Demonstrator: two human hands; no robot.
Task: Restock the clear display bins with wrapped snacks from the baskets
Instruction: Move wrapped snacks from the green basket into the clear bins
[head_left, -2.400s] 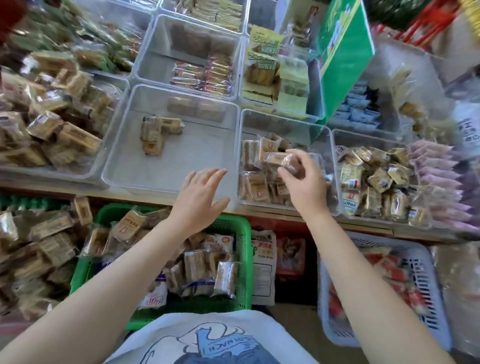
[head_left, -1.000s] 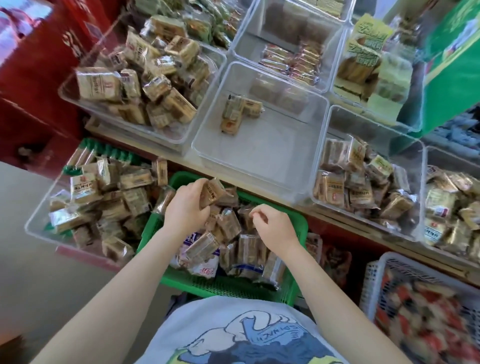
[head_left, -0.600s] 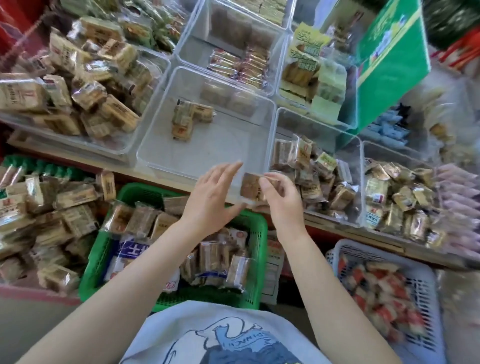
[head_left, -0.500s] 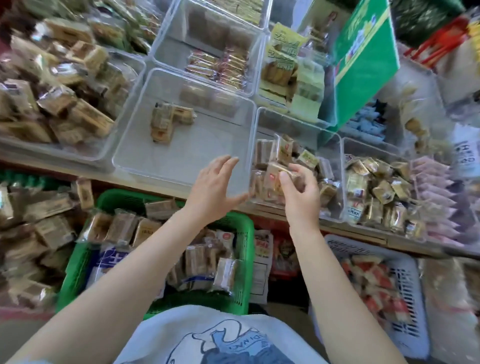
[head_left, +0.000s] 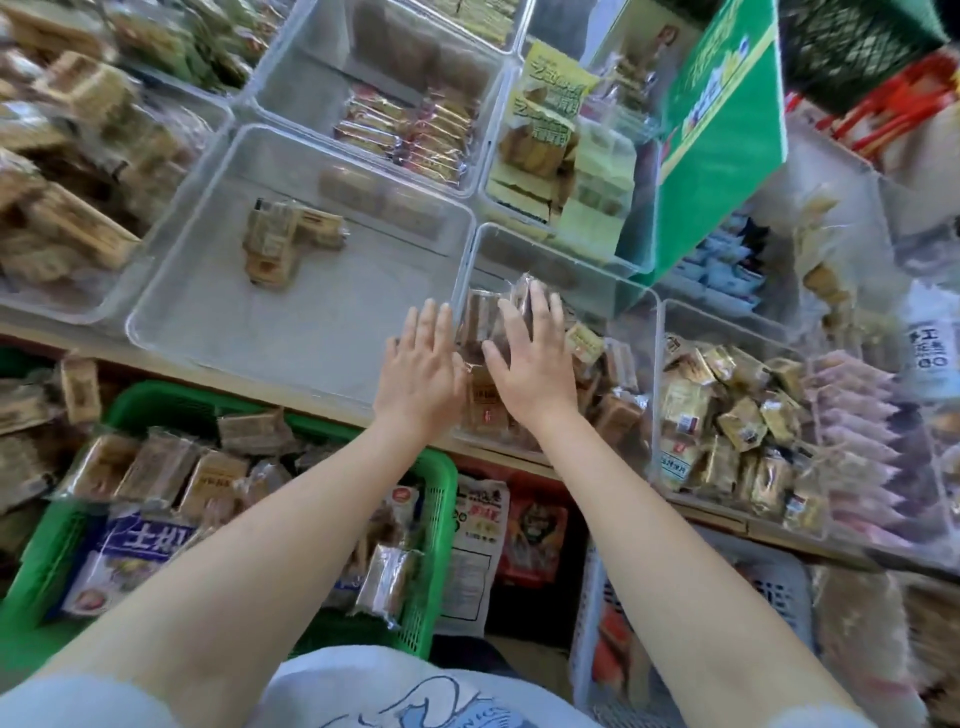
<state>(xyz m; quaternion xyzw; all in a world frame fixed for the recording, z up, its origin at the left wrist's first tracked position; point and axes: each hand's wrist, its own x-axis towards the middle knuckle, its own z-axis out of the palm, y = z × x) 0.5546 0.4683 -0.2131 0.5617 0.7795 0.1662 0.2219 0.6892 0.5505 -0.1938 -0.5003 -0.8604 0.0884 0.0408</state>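
My right hand (head_left: 535, 358) lies flat, fingers straight, on the brown wrapped snacks (head_left: 480, 410) piled in the middle clear bin (head_left: 550, 257). My left hand (head_left: 421, 364) hovers beside it with straight fingers, over the wall between that bin and the nearly bare clear bin (head_left: 332, 343) to its left. That bin holds only a few wrapped snacks (head_left: 275, 244) near its back. Below the shelf, the green basket (head_left: 444, 525) holds more brown wrapped snacks (head_left: 156, 467) and a larger blue-and-white bag.
A white basket (head_left: 589, 597) with red-wrapped snacks stands at lower right. Around them are a full bin (head_left: 67, 228) at left, a bin of yellow-wrapped snacks (head_left: 727, 415) at right, further bins behind, and a green sign (head_left: 727, 114) upright at the back right.
My right hand took a wrapped snack from the green basket up to the middle bin and now rests flat on the pile. My left hand rose from the basket to beside it.
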